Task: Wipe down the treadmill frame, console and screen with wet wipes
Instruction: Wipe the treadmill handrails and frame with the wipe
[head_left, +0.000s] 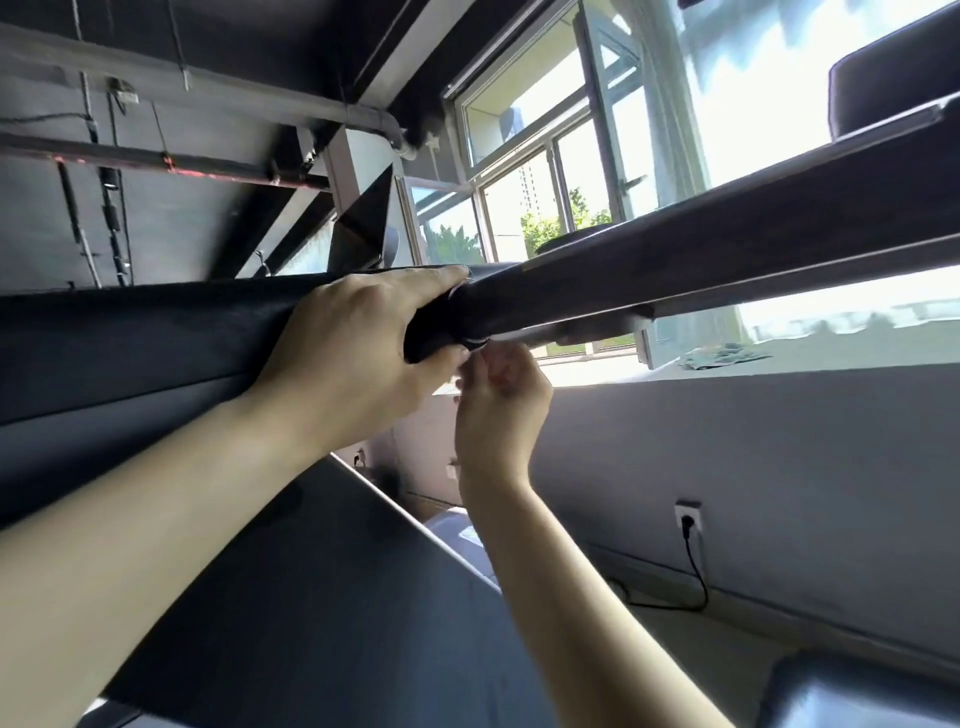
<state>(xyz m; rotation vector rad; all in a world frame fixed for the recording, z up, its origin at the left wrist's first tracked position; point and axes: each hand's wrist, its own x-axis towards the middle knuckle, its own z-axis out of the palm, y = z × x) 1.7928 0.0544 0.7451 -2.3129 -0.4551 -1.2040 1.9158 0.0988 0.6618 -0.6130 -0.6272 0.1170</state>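
A dark treadmill frame bar (675, 270) runs across the tilted view from left to upper right. My left hand (358, 338) wraps over the bar from the top, fingers curled round it. A thin white edge of a wet wipe (475, 342) shows around the bar at my left fingertips; most of the wipe is hidden under that hand. My right hand (498, 405) is just below the bar, its fingers bunched and pinching the wipe's lower end. The console and screen are not clearly in view.
A wide black treadmill panel (311, 597) slopes below my arms. Bright windows (545, 197) lie behind the bar. A grey wall carries a socket (688, 519) with a black cable trailing down. A black padded part (857, 691) sits at the bottom right.
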